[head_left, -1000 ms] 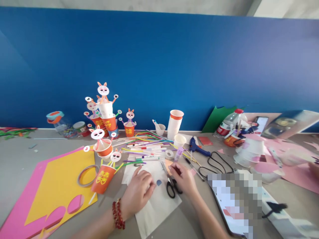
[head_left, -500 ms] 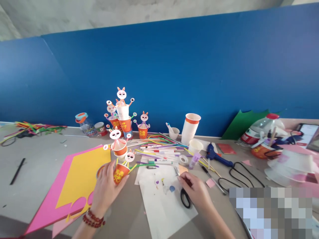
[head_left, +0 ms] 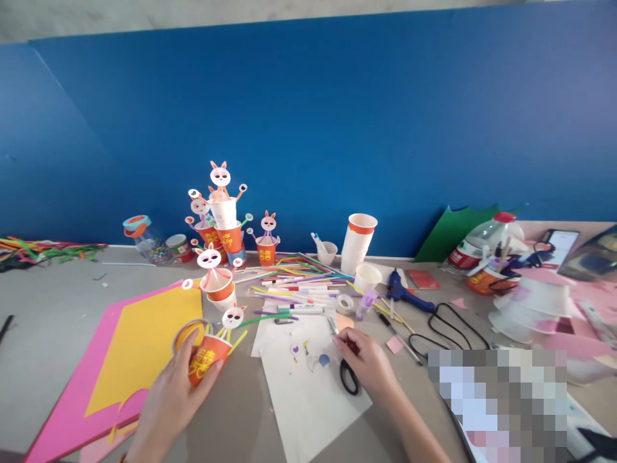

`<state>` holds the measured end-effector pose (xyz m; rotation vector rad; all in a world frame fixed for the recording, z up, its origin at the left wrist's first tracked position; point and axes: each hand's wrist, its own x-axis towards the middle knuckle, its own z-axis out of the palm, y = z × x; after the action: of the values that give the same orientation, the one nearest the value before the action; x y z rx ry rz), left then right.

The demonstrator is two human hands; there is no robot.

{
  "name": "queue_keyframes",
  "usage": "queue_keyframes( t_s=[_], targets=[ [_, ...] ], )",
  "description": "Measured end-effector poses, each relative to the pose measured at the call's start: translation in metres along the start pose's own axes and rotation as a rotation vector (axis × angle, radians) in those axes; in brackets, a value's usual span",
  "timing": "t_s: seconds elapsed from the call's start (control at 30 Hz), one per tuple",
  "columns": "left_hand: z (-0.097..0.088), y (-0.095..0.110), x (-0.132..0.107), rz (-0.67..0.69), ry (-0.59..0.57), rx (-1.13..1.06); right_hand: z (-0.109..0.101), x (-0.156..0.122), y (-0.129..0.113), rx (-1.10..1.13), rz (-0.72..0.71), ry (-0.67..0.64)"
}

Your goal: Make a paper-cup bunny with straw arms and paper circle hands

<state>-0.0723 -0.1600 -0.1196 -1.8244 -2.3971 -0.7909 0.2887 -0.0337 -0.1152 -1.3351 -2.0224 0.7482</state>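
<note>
My left hand (head_left: 176,386) is wrapped round a red paper cup (head_left: 208,361) with gold characters, tilted to the right. A white paper rabbit head (head_left: 234,317) and yellow and green stems stick out of its mouth. Behind my fingers, a roll of tape (head_left: 189,329) shows in part. My right hand (head_left: 364,360) pinches a pair of scissors (head_left: 349,378) near the middle; its black handle loops hang below my fingers and the blade tips show beyond them. Under the scissors lies a white paper sheet (head_left: 315,411) with small paper cut-outs (head_left: 324,361) on it.
Several rabbit cups (head_left: 226,239) stand stacked at the back left, and a tall cup stack (head_left: 357,244) stands at the back middle. Markers (head_left: 308,302) lie before me. A blue glue gun (head_left: 409,298) with its black cord is to the right. Pink and yellow sheets (head_left: 149,347) lie left.
My left hand has brought the red rabbit cup lower and to the left, towards me. My right hand stays with the scissors. The whole view has shifted slightly.
</note>
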Motion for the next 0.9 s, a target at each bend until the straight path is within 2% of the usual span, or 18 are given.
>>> queue_keyframes(
  t_s=[0.1, 0.17, 0.3, 0.4, 0.47, 0.6, 0.73, 0.9],
  targets=[
    [0.001, 0.01, -0.008, 0.045, 0.008, -0.092, 0.0, 0.0, -0.001, -0.029, 0.01, -0.009],
    [0.006, 0.023, -0.006, 0.101, -0.033, -0.134, 0.001, 0.0, -0.003, -0.049, 0.01, -0.023],
    [0.019, 0.057, 0.013, 0.191, -0.094, -0.167, 0.0, -0.001, -0.007, -0.12, 0.01, -0.026],
    [0.026, 0.073, 0.028, 0.154, -0.133, -0.153, -0.009, -0.004, -0.011, -0.224, -0.002, -0.04],
    [0.028, 0.074, 0.033, 0.115, -0.138, -0.128, -0.017, -0.011, -0.013, -0.304, -0.023, -0.052],
    [0.033, 0.065, 0.033, 0.091, -0.125, -0.114, -0.026, -0.032, -0.01, -0.404, -0.057, -0.043],
    [0.041, 0.062, 0.027, 0.094, -0.146, -0.142, -0.02, -0.049, 0.004, -0.382, -0.12, 0.03],
    [0.042, 0.068, 0.017, 0.136, -0.092, -0.204, -0.012, -0.048, 0.021, -0.334, -0.171, 0.127]
  ],
)
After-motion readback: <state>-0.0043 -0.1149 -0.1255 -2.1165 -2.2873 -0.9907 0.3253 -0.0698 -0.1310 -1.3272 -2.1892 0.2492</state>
